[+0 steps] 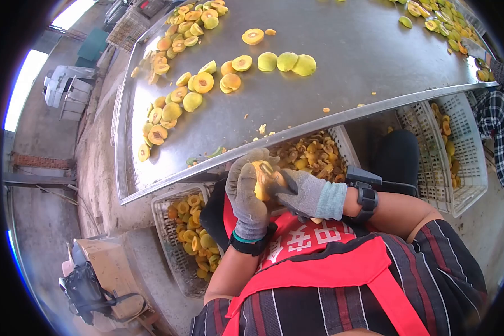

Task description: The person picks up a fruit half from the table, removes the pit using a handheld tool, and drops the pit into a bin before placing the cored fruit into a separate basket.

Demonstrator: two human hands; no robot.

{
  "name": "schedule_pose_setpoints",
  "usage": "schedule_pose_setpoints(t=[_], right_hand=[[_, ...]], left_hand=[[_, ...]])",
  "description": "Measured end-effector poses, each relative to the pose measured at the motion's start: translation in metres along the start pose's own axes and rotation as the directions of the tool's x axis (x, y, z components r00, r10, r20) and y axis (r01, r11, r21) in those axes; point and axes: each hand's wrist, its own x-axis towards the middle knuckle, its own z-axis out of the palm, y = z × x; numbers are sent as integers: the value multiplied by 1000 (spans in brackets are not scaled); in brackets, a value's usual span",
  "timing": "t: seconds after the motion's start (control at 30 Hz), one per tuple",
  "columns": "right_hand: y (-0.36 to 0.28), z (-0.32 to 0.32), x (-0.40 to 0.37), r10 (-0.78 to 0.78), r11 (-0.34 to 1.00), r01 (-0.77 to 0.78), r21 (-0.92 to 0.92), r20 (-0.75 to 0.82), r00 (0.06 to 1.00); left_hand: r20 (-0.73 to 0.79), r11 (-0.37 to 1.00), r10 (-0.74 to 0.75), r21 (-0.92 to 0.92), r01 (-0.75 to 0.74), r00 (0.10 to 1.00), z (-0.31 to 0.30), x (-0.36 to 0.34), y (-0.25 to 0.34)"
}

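My left hand [246, 193], in a grey knit glove, is closed around a halved yellow peach [260, 189] above my lap. My right hand [313, 193], gloved too, presses against that peach half. Its fingers are closed on a small tool with a curved metal tip [270, 167], which meets the cut face; most of the tool is hidden by the glove. Just beyond both hands runs the near edge of a metal table [341, 73]. Below that edge a crate holds pits and fruit scraps [313, 154].
Many peach halves [203, 83] lie along the table's left side, with another heap [445, 25] at the far right. A white crate of peach halves [193, 229] stands at my left, and white crates [467, 151] stand right. A person's checked sleeve [498, 131] shows there.
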Motion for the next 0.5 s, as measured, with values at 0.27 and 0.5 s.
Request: schedule_pose_setpoints(t=[0.27,0.5], right_hand=[[34,4,1,-166,887,171,-428,49,985],[19,3,12,-56,973,73,-220,82,995]], left_hand=[[197,917,-371,230,325,908,-13,13,20],[49,957,-227,197,213,973,-7,9,18]])
